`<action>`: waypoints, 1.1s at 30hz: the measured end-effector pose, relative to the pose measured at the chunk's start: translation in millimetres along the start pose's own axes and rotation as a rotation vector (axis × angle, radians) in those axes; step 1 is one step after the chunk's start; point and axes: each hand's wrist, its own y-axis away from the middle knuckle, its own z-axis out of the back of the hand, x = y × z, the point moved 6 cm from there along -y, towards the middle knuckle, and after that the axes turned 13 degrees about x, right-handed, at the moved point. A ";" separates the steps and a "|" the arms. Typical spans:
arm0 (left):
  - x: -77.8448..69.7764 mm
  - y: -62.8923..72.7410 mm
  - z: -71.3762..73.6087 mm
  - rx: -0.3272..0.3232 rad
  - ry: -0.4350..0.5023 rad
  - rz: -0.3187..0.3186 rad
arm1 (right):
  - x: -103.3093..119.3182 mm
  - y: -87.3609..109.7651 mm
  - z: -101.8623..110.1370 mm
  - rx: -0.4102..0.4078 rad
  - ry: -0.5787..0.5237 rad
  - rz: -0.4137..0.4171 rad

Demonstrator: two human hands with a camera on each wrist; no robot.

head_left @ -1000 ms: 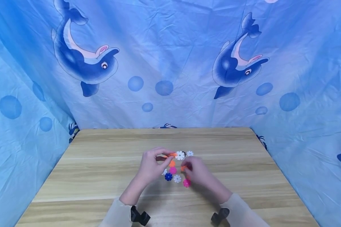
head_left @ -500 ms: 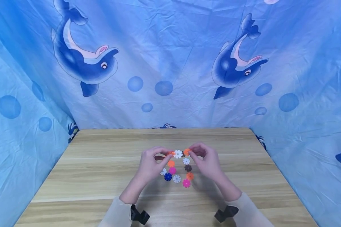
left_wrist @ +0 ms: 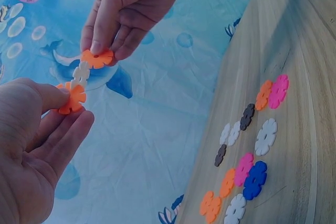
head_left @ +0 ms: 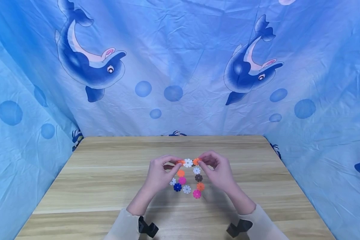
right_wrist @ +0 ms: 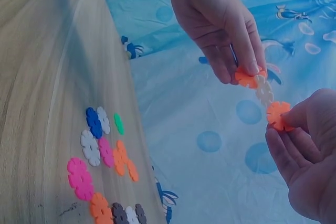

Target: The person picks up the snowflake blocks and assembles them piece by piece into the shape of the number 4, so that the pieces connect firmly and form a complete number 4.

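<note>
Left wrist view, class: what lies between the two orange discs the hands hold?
A white notched disc lies between the orange disc in the left hand and the second orange disc in the right hand; the left wrist view shows it.

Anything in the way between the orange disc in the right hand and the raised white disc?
Nothing visible: the orange disc in the right hand sits right beside the white disc; whether they touch is unclear.

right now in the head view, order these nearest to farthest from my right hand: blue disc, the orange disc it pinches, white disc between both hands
1. Orange disc: pinched by the right hand.
2. White disc: just left of it, held up.
3. Blue disc: farther left, on the table.
</note>
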 end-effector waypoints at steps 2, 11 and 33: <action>0.3 -0.2 -0.4 0.000 0.002 -0.001 | -0.4 0.3 -0.4 0.004 -0.014 0.002; -1.6 -1.1 -1.9 0.012 0.017 -0.015 | 0.2 -0.4 -1.3 0.006 -0.067 0.008; -3.0 -1.0 -1.6 -0.008 0.009 0.003 | 3.8 2.4 0.5 0.020 -0.097 0.017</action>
